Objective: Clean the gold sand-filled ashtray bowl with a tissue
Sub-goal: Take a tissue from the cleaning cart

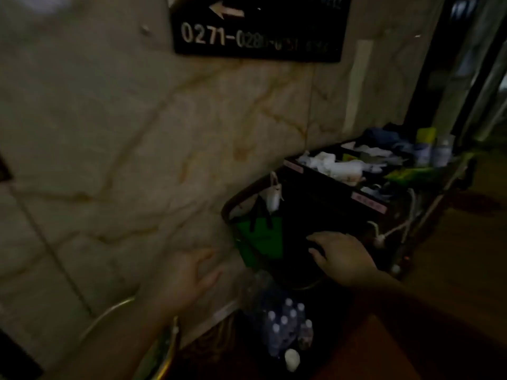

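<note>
The frame is dim and blurred. A curved gold rim [170, 349] shows at the bottom left, below my left forearm; I cannot see its bowl or any sand. My left hand [189, 278] hovers in front of the marble wall with fingers apart, holding nothing. My right hand [341, 256] reaches over the dark bag [315, 212] of a housekeeping cart, palm down, fingers spread, with nothing visible in it. White crumpled tissues [332, 164] lie in the cart's top tray. A small white lump [292, 359] sits low by the bottles; I cannot tell what it is.
The marble wall [123, 149] fills the left side, with a black room-number sign [258, 28] on it. A pack of water bottles [282, 325] stands below the cart. A green bag [260, 239] hangs at the cart's end. Spray bottles [433, 149] stand on the cart's far side.
</note>
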Tool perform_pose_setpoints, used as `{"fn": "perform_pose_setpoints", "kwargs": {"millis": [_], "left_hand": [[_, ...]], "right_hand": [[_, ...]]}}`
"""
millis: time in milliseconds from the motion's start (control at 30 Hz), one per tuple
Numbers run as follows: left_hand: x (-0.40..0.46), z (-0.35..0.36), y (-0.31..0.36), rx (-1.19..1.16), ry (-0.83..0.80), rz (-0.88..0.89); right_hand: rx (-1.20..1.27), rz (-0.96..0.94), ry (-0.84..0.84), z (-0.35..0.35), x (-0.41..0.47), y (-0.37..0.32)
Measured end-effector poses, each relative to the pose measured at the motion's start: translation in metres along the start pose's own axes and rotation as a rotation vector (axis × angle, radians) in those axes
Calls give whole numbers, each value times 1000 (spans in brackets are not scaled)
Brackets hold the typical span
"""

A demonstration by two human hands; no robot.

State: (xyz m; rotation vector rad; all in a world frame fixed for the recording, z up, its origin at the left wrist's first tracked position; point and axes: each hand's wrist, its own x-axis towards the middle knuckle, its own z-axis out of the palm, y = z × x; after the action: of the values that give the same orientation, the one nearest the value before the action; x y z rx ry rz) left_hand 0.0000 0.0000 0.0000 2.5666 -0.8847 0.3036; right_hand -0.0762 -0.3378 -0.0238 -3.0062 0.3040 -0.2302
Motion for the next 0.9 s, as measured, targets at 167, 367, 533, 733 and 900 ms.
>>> {"fn": "perform_pose_setpoints", "kwargs": {"millis": [167,367,533,733,900], "left_hand": [[63,104,57,-163,-206,106],[132,199,124,-20,-338,237],[152,243,158,-83,-362,257],[152,246,165,-50,-248,241],[143,222,160,-246,-90,114]], "right_hand": [[-91,54,-159,29,5,96],[-288,-220,-242,34,19,157],[-284,-391,-20,22,31,175],[-113,-424,107,15,45,171],[31,-446,93,-3,47,149]]}}
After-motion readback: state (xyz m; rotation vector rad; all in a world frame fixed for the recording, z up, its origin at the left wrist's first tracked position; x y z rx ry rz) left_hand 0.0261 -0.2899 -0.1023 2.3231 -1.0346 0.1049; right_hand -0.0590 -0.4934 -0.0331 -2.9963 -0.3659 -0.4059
